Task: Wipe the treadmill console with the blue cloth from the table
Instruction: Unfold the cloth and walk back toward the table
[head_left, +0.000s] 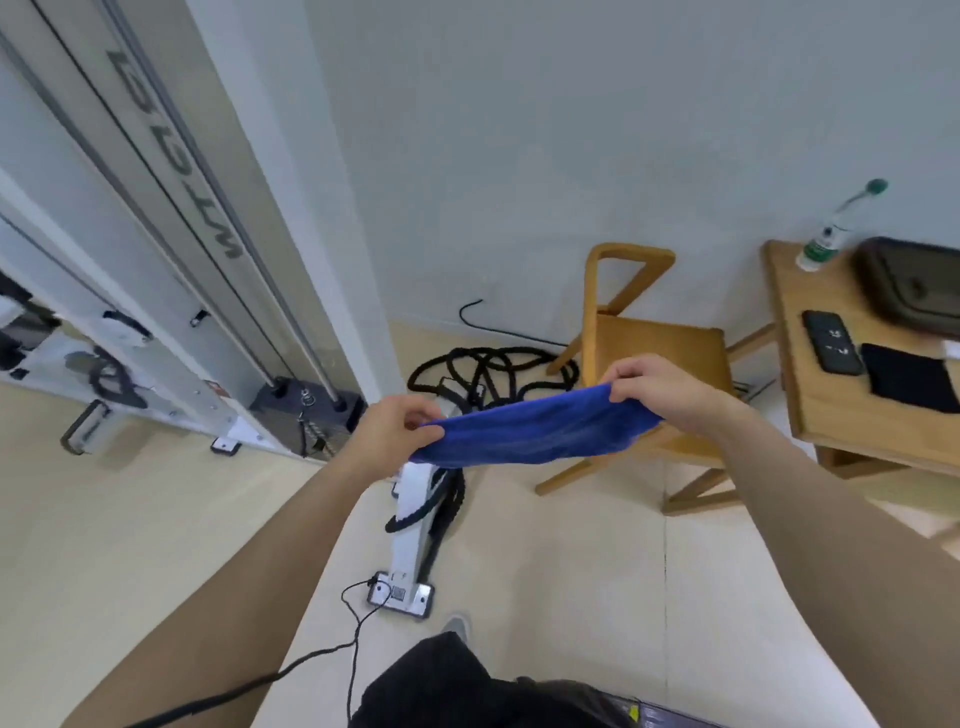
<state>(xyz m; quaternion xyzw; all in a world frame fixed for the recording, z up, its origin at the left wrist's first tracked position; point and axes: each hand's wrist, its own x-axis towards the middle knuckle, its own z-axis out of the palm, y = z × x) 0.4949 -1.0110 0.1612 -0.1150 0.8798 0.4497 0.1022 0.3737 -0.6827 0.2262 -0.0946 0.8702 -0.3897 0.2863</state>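
Note:
The blue cloth (535, 434) hangs stretched between both hands at mid-frame, above the floor. My left hand (392, 434) pinches its left end and my right hand (660, 389) pinches its right end, slightly higher. The wooden table (836, 415) stands at the right edge. No treadmill console is in view.
A wooden chair (649, 338) stands behind the cloth, next to the table. On the table lie a phone (831, 340), a black flat item (909, 376), a dark bag (914, 283) and a plastic bottle (826, 239). A white weight machine (171, 218) fills the left. Black ropes (488, 371) and a cable (358, 623) lie on the floor.

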